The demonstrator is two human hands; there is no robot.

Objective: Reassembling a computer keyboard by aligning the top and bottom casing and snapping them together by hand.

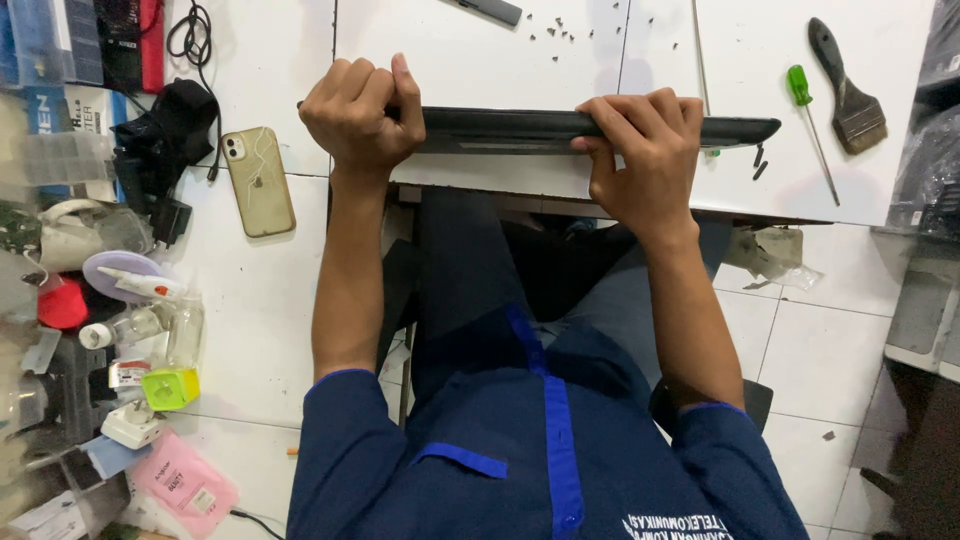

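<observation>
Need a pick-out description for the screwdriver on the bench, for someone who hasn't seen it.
Start at the white table and go to its right end, past the right hand gripping the flat black device. The screwdriver lies between that device and a black-handled paintbrush. Its bright green handle and thin metal shaft set it apart.

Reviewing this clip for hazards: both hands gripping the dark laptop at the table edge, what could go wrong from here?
1. The laptop stands on edge at the table rim, held only by the left hand and right hand; a slip could drop it into the lap.
2. Loose screws lie behind it and could scatter if knocked.
</observation>
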